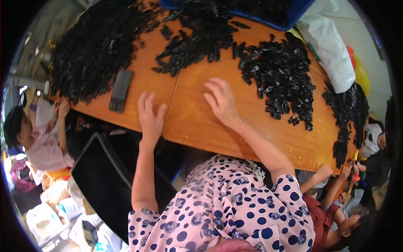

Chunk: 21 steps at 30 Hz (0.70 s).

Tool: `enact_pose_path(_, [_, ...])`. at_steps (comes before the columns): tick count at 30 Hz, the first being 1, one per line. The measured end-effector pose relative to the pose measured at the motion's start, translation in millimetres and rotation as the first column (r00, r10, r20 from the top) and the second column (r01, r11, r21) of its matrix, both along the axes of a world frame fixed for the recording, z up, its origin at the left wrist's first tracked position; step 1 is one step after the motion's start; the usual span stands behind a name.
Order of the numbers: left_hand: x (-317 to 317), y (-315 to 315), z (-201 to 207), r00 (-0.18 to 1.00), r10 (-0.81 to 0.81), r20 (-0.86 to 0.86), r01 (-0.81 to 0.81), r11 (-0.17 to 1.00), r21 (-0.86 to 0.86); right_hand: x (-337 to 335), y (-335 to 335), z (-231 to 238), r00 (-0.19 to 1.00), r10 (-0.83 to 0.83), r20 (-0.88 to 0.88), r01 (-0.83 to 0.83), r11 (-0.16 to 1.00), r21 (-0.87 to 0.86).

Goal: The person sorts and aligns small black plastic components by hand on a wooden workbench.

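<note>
My left hand (151,117) hovers over or rests on the front edge of the wooden table (193,105), thumb apart from the fingers and nothing between them. To its left lies a dark, flat, oblong thing (121,91), much like a phone in a case. Farther in, my right hand (222,103) is over the tabletop, fingers loosely bent and spread, also holding nothing. Beyond both hands is a heap of small black plastic parts (191,52). A second heap of short black pieces (283,75) lies to the right of my right hand.
A big black pile (90,48) covers the far left of the table. At the back stands a blue bin (275,24) of black parts, with a white sack (329,52) beside it. More pieces (345,122) lie at the right end. Other people sit at both sides.
</note>
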<state>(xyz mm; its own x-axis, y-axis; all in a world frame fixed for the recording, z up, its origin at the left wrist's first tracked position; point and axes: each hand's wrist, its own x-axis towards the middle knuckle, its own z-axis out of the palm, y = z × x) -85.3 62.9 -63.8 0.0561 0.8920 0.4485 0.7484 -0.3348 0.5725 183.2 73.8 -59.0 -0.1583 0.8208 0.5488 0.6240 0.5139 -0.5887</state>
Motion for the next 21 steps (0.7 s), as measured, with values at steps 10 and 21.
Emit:
enact_pose_path(10, [37.0, 153.7, -48.9, 0.971, 0.233, -0.046, -0.233, 0.972, 0.01, 153.0, 218.3, -24.9, 0.896, -0.44, -0.061, 0.444, 0.888, 0.119])
enact_pose_path(21, [29.0, 163.2, -42.8, 0.983, 0.185, -0.019, -0.185, 0.983, -0.004, 101.6, 270.7, -35.7, 0.932, -0.346, -0.111, 0.335, 0.937, -0.101])
